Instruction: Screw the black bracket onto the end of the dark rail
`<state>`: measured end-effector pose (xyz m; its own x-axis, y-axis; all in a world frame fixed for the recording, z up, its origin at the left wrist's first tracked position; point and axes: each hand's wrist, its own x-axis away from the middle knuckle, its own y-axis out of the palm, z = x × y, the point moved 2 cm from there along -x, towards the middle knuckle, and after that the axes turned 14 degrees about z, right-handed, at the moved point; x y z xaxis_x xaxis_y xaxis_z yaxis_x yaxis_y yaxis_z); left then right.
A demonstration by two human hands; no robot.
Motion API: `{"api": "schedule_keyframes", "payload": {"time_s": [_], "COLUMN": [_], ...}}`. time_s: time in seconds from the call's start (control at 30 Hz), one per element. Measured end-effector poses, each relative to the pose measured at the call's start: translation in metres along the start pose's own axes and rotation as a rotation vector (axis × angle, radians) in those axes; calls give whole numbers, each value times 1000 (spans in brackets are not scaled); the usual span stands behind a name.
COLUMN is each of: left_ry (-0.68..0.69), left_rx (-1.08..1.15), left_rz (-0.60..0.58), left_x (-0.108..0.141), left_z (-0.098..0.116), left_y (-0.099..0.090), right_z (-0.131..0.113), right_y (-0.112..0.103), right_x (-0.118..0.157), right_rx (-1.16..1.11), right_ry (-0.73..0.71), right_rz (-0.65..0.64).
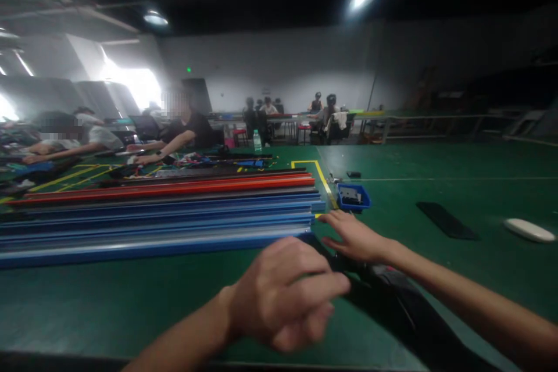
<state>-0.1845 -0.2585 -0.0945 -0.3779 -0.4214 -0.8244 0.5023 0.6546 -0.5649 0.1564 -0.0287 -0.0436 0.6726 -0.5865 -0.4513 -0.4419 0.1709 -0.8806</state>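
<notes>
My left hand (pixel 290 296) is raised over the near side of the green table, its fingers curled closed. Whatever it may hold is hidden from view. Further right and beyond it, my right hand (pixel 355 236) has its fingers stretched out, thumb apart, close to the ends of the long blue profiles (pixel 174 238). Beneath the right hand and forearm lies a long black item (pixel 405 314), partly covered and too dark to make out. Just past the right fingertips stands a small blue bin (pixel 353 197) with dark and grey parts inside.
Red-orange strips (pixel 192 185) lie behind the blue profiles. A flat black piece (pixel 447 221) and a white oval object (pixel 529 230) rest at right. Yellow tape (pixel 325 181) marks the tabletop (pixel 131 308). A bottle (pixel 257 140) stands further back. Several people work beyond.
</notes>
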Motion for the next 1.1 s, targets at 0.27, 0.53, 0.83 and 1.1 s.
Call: {"api": "schedule_keyframes", "payload": {"time_s": [0.27, 0.53, 0.83, 1.1], "left_ry": [192, 291, 356, 320], "left_rx": [-402, -514, -510, -466], "left_rz": [-50, 11, 101, 131], "left_x": [-14, 28, 22, 15], "left_z": [-183, -235, -228, -231], "left_y": [52, 29, 69, 87], "right_z": [-10, -11, 21, 34], "right_y": [87, 89, 74, 75], "right_x": [-65, -61, -46, -42], "right_rx": [79, 84, 65, 88], "right_ry": [-361, -302, -98, 21], "right_rz": [-248, -254, -300, -259]}}
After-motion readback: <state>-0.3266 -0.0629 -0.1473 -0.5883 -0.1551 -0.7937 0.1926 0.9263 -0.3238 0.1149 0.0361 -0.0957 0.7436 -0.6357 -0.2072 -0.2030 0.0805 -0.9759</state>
